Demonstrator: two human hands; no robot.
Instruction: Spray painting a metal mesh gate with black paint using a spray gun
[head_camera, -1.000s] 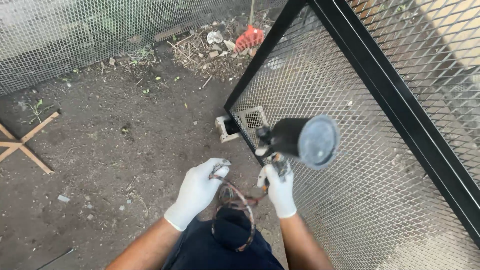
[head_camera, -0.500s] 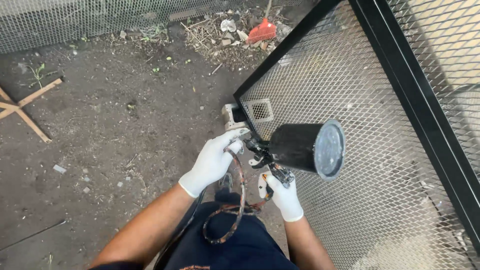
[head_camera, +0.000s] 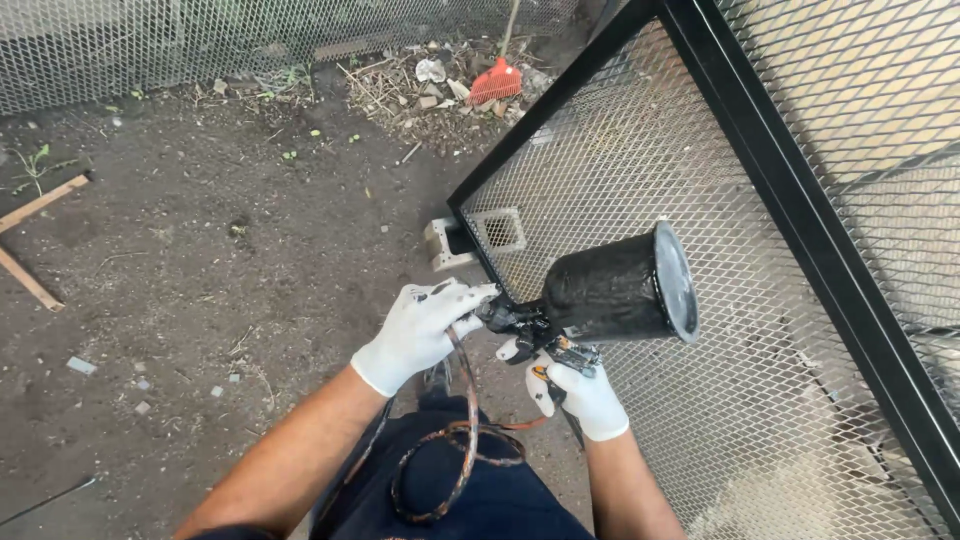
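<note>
Gloved left hand (head_camera: 420, 330) pinches nozzle | right hand (head_camera: 580, 390) grips black paint-crusted spray gun (head_camera: 610, 295) (cup sideways) | adjusting; gentle twist likely next

I see my gloved right hand (head_camera: 575, 385) gripping the black spray gun (head_camera: 560, 320), its cup (head_camera: 620, 288) tipped sideways above. My left hand (head_camera: 425, 325) pinches the nozzle end; a hose (head_camera: 455, 455) loops below both, mesh panel (head_camera: 720, 300) beyond.
</note>
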